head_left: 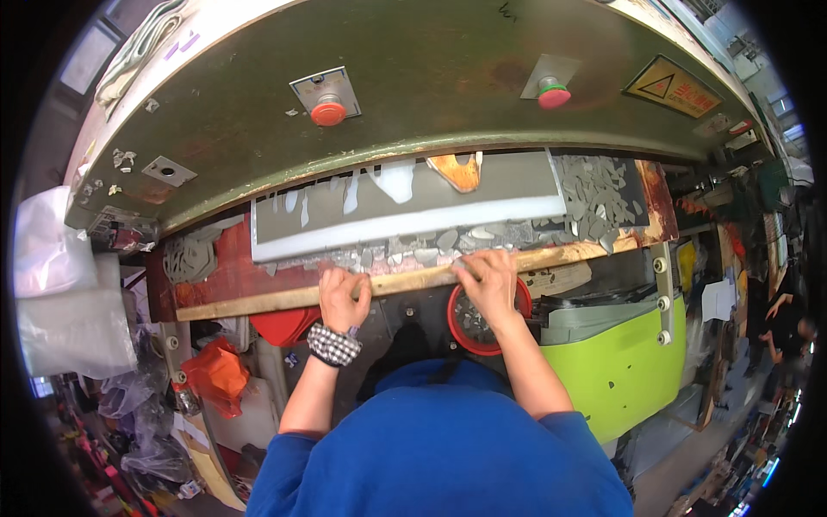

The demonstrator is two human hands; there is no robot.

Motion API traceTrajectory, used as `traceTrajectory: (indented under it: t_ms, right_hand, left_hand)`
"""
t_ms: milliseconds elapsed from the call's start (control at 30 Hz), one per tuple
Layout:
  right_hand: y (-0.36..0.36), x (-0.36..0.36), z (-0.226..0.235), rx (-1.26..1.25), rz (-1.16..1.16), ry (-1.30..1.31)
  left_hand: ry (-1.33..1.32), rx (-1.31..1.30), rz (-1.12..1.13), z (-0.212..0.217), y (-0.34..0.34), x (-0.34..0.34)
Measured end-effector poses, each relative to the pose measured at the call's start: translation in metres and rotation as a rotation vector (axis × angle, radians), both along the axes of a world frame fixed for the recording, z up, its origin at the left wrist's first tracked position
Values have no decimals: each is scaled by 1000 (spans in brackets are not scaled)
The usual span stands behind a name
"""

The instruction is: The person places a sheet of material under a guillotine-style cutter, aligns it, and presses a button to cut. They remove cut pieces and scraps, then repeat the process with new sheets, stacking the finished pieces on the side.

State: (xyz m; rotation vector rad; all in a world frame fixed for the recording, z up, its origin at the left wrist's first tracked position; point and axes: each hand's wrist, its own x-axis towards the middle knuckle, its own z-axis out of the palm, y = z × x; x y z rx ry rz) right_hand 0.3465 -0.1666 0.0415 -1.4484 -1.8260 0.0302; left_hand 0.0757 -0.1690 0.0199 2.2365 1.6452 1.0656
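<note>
My left hand (342, 297) is closed over the wooden edge strip (405, 281) along the front of the press bed, fingers curled on top and thumb on the near side. Further right, my right hand (489, 283) closes over the same strip, its fingertips beside loose grey scraps (425, 256). Just beyond both hands lies a grey sheet (319, 211) with a thick white front edge and irregular white gaps along its far side. An orange-yellow curved piece, perhaps a cutting die (458, 171), rests at the sheet's far edge.
The green press beam (431, 69) crosses above the bed, with a red button (328, 110) and a pink-green button (553, 93). Scraps pile (594, 194) at right. Below sit a red bucket (469, 344) of scraps and a lime-green panel (612, 370). Another person (782, 323) is far right.
</note>
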Motion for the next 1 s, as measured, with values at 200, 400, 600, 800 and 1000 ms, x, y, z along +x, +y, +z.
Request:
traceTrajectory:
  t_ms: [200, 400, 600, 800, 1000]
  right_hand:
    - [63, 11, 1, -50, -147, 176]
    - [157, -26, 9, -232, -62, -25]
    - [159, -20, 18, -269, -82, 366]
    - [169, 18, 36, -487, 151, 1324]
    - [165, 37, 44, -582, 12, 1456]
  left_hand:
    - [47, -182, 31, 12, 9, -18]
    - [-130, 8, -59, 34, 105, 26]
    - [14, -321, -34, 56, 146, 46]
    - [-291, -327, -106, 58, 204, 78]
    - [-590, -537, -120, 50, 239, 169]
